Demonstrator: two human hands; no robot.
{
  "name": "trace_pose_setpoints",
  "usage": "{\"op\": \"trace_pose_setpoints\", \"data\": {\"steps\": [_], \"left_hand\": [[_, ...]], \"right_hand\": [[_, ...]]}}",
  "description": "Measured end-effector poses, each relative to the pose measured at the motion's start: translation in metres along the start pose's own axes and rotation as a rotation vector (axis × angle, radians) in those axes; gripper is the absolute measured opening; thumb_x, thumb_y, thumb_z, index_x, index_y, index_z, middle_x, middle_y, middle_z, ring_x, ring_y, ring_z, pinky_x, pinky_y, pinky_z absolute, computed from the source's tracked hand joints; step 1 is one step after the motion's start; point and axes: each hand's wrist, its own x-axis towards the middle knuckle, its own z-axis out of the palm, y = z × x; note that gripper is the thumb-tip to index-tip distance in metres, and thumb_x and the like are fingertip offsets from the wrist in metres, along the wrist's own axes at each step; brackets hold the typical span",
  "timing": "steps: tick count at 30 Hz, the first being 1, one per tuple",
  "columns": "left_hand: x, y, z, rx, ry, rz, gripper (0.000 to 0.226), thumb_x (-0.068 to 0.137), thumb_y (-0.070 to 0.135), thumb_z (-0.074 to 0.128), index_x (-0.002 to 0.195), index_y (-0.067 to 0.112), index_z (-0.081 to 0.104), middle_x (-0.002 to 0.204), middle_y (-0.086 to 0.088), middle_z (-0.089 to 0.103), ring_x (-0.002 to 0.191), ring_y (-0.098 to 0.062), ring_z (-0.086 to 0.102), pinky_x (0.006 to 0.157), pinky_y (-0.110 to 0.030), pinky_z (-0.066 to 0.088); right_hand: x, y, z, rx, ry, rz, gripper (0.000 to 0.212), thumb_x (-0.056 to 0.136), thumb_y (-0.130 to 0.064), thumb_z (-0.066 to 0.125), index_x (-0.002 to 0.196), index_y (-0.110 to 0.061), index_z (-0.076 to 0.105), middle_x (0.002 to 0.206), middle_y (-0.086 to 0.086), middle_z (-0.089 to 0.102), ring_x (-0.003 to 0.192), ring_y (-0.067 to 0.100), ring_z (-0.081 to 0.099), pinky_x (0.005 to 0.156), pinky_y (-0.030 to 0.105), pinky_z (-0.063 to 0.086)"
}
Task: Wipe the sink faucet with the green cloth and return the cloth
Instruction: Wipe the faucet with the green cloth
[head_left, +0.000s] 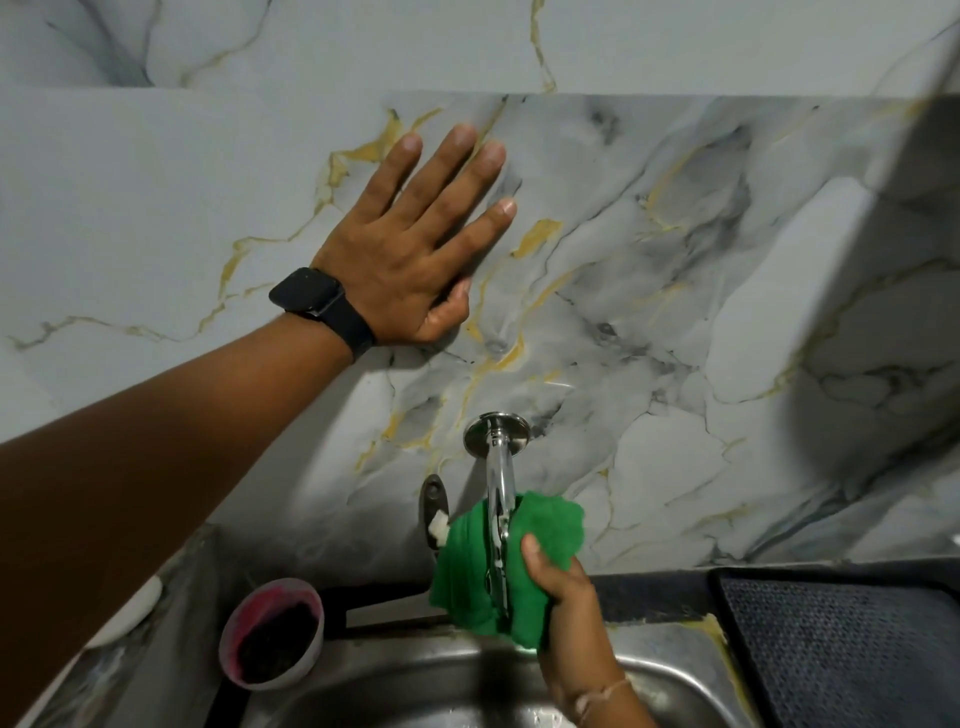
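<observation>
My right hand (558, 582) is grasping the green cloth (498, 566), which is wrapped around the lower part of the faucet (500, 478), just above the sink (467, 680). My thumb presses the cloth against the metal pipe, and the other fingers are behind the cloth, so I cannot see them. My left hand (410, 244) holds nothing; it lies flat and spread on the marble wall (701, 270), well above the faucet, and I think it serves to support me. To do this wiping well, I judge that I should keep the cloth closed around the pipe and slide it along the whole length, up to the round plate at the wall and down to the outlet, turning my wrist so that the back side is also cleaned. The pressure should be even, because the pipe is thin and shiny and marks may remain. The outlet of the faucet is hidden under the cloth. Left of the faucet there is a small dark fitting (434, 501) on the wall with something white on it; I cannot tell what it is. The pink bowl (272, 634) beside the sink holds something dark, not clear to me. Where the cloth must return is not visible.
</observation>
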Motion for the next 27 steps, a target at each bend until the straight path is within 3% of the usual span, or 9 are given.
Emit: {"op": "trace_pose_setpoints", "data": {"steps": [3,8,11,14,18,20,22,24,27], "left_hand": [[-0.001,0.002,0.001,0.000,-0.008,-0.005,0.070,0.088,0.039,0.039,0.152,0.012,0.030,0.156,-0.023,0.035,0.146,-0.043,0.030,0.118,-0.060,0.023],[-0.002,0.002,0.002,0.003,-0.013,-0.011,0.070,0.089,0.038,0.038,0.153,0.013,0.028,0.158,-0.022,0.032,0.147,-0.042,0.027,0.119,-0.059,0.021],[-0.001,0.002,-0.002,0.006,-0.039,-0.006,0.069,0.090,0.038,0.035,0.154,0.013,0.025,0.159,-0.022,0.029,0.148,-0.042,0.024,0.121,-0.058,0.018],[-0.002,0.001,-0.004,-0.016,-0.090,-0.010,0.069,0.091,0.038,0.033,0.154,0.012,0.024,0.160,-0.022,0.027,0.149,-0.042,0.021,0.123,-0.056,0.010],[0.004,0.011,-0.024,-0.145,-0.233,-0.099,0.072,0.085,0.032,0.041,0.153,0.010,0.027,0.160,-0.023,0.024,0.149,-0.043,0.019,0.121,-0.061,0.014],[0.014,0.025,-0.047,-0.265,-0.342,-0.234,0.077,0.076,0.026,0.052,0.148,0.007,0.032,0.161,-0.022,0.023,0.149,-0.042,0.019,0.120,-0.065,0.020],[0.017,0.055,-0.076,-0.479,-0.388,-0.396,0.071,0.071,0.022,0.059,0.139,0.009,0.041,0.159,-0.019,0.029,0.144,-0.039,0.031,0.115,-0.062,0.032],[0.015,0.104,-0.110,-0.781,-0.432,-0.552,0.062,0.077,0.028,0.058,0.137,0.018,0.044,0.156,-0.008,0.035,0.134,-0.028,0.045,0.108,-0.048,0.046],[0.005,0.203,-0.163,-1.196,-0.514,-0.962,0.067,0.081,0.057,0.056,0.141,0.034,0.036,0.154,0.014,0.034,0.137,-0.010,0.041,0.109,-0.032,0.041]], "right_hand": [[0.018,-0.031,0.014,-0.178,-0.096,0.090,0.035,0.090,-0.035,0.056,0.106,-0.010,0.074,0.108,0.018,0.077,0.100,0.036,0.073,0.096,0.055,0.054],[0.029,-0.053,0.071,-1.021,0.283,-0.267,0.050,0.080,-0.030,0.064,0.123,-0.011,0.047,0.120,0.013,0.063,0.107,0.035,0.062,0.092,0.040,0.051],[0.009,-0.030,0.078,-1.488,0.299,-0.487,0.078,0.087,-0.020,0.065,0.148,-0.011,0.018,0.158,0.021,0.024,0.140,0.039,0.036,0.107,0.047,0.045],[-0.010,0.002,0.061,-1.623,0.282,-0.634,0.083,0.097,-0.011,0.054,0.153,-0.013,-0.006,0.162,0.025,-0.009,0.150,0.043,0.008,0.114,0.049,0.041],[-0.040,0.021,0.026,-1.513,0.140,-0.573,0.096,0.095,-0.008,0.052,0.148,-0.022,-0.027,0.162,0.016,-0.020,0.152,0.036,0.008,0.120,0.046,0.032],[-0.057,0.011,-0.002,-1.290,0.070,-0.433,0.095,0.091,-0.009,0.059,0.154,-0.025,-0.011,0.165,0.011,0.014,0.140,0.028,0.042,0.112,0.036,0.042],[-0.073,-0.012,-0.027,-0.819,0.003,-0.209,0.079,0.088,-0.011,0.068,0.151,-0.014,0.021,0.138,0.008,0.059,0.117,0.023,0.063,0.102,0.030,0.050],[-0.089,-0.037,-0.062,-0.329,-0.006,-0.046,0.057,0.086,-0.005,0.070,0.137,-0.001,0.047,0.121,0.018,0.068,0.112,0.035,0.066,0.103,0.048,0.051],[-0.109,-0.066,-0.107,0.104,-0.118,0.169,0.047,0.094,-0.021,0.054,0.132,0.008,0.054,0.138,0.033,0.054,0.130,0.049,0.049,0.114,0.063,0.033]]}}
